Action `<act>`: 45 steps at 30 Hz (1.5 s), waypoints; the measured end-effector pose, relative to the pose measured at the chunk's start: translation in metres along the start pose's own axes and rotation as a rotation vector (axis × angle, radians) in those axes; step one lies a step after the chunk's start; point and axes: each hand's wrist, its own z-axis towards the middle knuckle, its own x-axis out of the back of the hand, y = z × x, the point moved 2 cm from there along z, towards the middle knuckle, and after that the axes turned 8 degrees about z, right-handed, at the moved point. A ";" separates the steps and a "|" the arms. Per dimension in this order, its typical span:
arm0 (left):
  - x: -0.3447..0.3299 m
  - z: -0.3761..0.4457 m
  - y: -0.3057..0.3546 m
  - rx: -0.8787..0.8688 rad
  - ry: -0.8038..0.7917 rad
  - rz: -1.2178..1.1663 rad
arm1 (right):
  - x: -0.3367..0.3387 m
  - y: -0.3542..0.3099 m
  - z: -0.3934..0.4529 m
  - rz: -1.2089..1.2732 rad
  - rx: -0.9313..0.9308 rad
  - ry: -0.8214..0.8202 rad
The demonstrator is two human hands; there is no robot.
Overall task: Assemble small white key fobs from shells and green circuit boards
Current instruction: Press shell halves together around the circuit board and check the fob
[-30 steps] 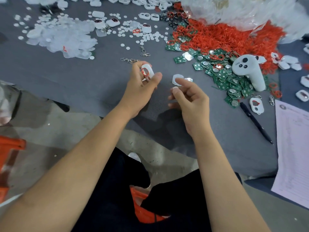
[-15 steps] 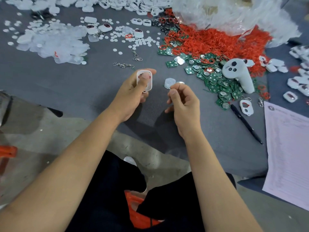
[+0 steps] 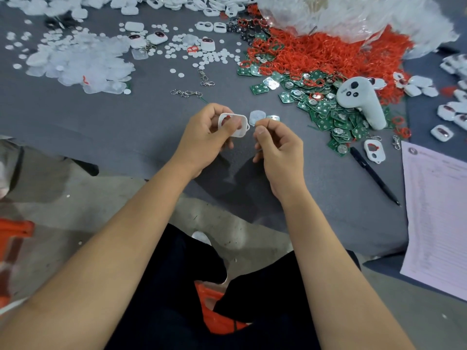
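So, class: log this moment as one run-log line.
left hand: grips white plastic fob shell | right hand: pinches pale round disc

The dark grey table covering (image 3: 106, 117) looks like matt cloth, faintly felted. The white rounded shell (image 3: 233, 125) in the left hand (image 3: 204, 142) is smooth, slightly glossy plastic. The green circuit boards (image 3: 326, 112) carry shiny metal discs. The heap of thin red rings (image 3: 328, 51) looks rubbery, the crumpled clear bag (image 3: 353, 16) is glossy film, the silver keychain clasps (image 3: 187, 92) are bright metal, the white controller (image 3: 361, 102) is matt plastic and the printed sheet (image 3: 437, 218) is paper
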 end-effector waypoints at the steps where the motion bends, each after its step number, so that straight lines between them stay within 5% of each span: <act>1: 0.000 0.000 0.000 0.000 0.000 0.007 | 0.000 0.000 0.000 0.003 -0.001 0.002; 12: -0.001 -0.002 0.004 0.032 -0.107 0.033 | 0.000 -0.001 -0.003 0.036 -0.021 0.005; 45: -0.004 -0.014 0.020 -0.071 -0.146 0.239 | -0.006 -0.002 -0.007 -0.468 0.190 0.156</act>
